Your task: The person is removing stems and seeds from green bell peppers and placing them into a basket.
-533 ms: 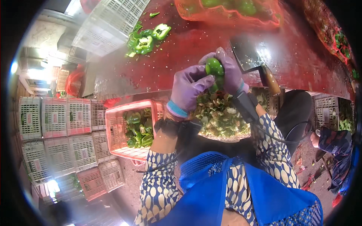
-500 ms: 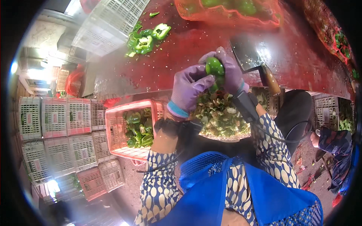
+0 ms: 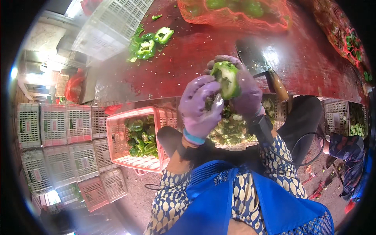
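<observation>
Both my hands wear purple gloves and are raised over the near edge of the red table (image 3: 188,62). My right hand (image 3: 247,88) is wrapped round a green bell pepper (image 3: 228,80), its cut, pale hollow inside facing me. Close against the pepper's left side is my left hand (image 3: 200,102), fingers curled and thumb bent in toward them. A dark gap shows between its fingers and thumb; what they hold, if anything, cannot be made out. To the right, a broad-bladed knife (image 3: 260,58) with a wooden handle lies on the table.
Cut green peppers (image 3: 147,45) lie beside a white crate (image 3: 111,29) at the back left. A red net bag (image 3: 235,17) of peppers lies at the back. Below the table are a pink crate (image 3: 135,162) with peppers and a heap of pale trimmings (image 3: 233,131). Stacked crates (image 3: 58,145) stand left.
The pepper has turned so its cut hollow side shows, where its green outside showed before. My left hand has shifted slightly down, with its fingers more curled.
</observation>
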The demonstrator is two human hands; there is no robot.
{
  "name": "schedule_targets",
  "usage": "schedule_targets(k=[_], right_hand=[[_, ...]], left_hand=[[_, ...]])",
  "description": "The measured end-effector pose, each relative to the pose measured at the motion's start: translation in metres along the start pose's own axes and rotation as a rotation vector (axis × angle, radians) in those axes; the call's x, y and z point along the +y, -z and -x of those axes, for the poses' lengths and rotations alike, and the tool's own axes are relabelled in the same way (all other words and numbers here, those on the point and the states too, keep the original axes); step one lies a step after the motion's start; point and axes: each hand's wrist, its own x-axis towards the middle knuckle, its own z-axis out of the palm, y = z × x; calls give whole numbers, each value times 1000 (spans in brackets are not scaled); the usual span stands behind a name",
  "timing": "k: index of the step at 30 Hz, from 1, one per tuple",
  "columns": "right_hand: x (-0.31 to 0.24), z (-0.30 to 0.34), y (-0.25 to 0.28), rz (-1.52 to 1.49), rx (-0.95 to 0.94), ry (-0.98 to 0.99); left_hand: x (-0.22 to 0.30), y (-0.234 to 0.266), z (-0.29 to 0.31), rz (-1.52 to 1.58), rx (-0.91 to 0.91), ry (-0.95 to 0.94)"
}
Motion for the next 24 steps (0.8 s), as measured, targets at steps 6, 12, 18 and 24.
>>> schedule_targets(k=[6, 12, 18, 24], right_hand=[[-10, -4, 5, 153, -165, 176], [-25, -7, 8, 633, -342, 377], [-16, -2, 8, 875, -406, 522], [-4, 6, 8, 654, -359, 292]], left_hand=[[26, 19, -9, 231, -2, 287], [47, 22, -32, 669, -92, 904], [31, 27, -23, 588, -200, 826], [22, 29, -18, 564, -293, 771]])
